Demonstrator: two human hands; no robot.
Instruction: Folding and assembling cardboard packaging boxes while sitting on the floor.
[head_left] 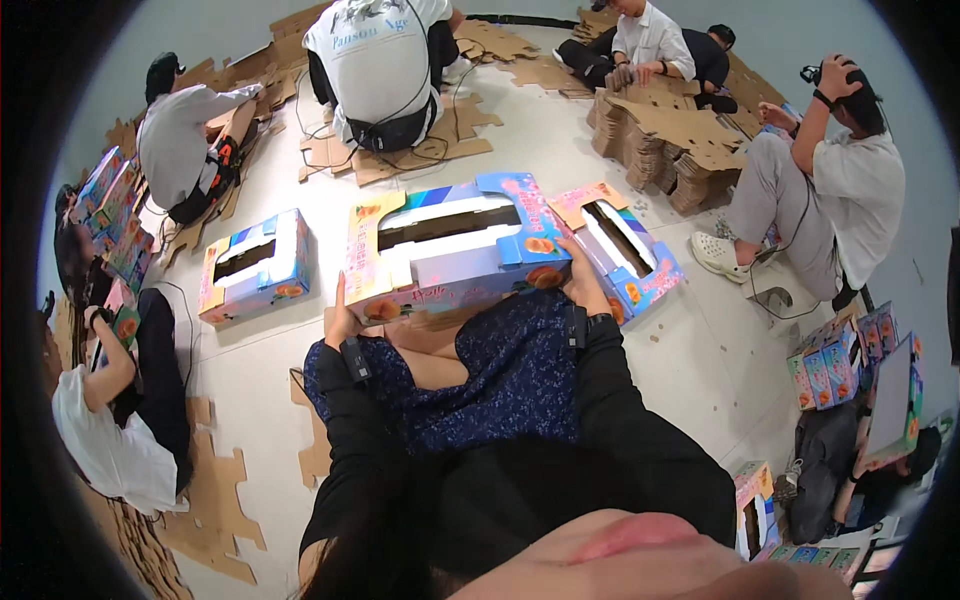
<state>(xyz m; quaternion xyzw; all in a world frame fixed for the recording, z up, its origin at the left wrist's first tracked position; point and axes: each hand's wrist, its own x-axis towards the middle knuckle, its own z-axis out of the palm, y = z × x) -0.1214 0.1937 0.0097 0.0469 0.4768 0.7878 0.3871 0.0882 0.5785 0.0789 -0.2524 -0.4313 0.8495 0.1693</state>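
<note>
A colourful folded cardboard fruit box [465,265] with a wide opening in its top is held level in front of me, above my lap. My left hand [343,318] grips its left end, the fingers against the side wall. My right hand [586,284] grips the right end the same way. To the left, a smaller-looking fruit box [283,282] of the same print stands on the floor. Another printed fruit box [648,288] stands just right of my right hand, partly behind it. Both neighbouring boxes have openings in their tops.
Flat brown cardboard sheets [215,500] lie on the floor at left; a tall cardboard stack [680,135] stands far right. Several people sit around, including one in a white shirt [375,70] ahead. Finished-looking boxes [830,365] stand at right. Black cables [795,315] trail across the floor.
</note>
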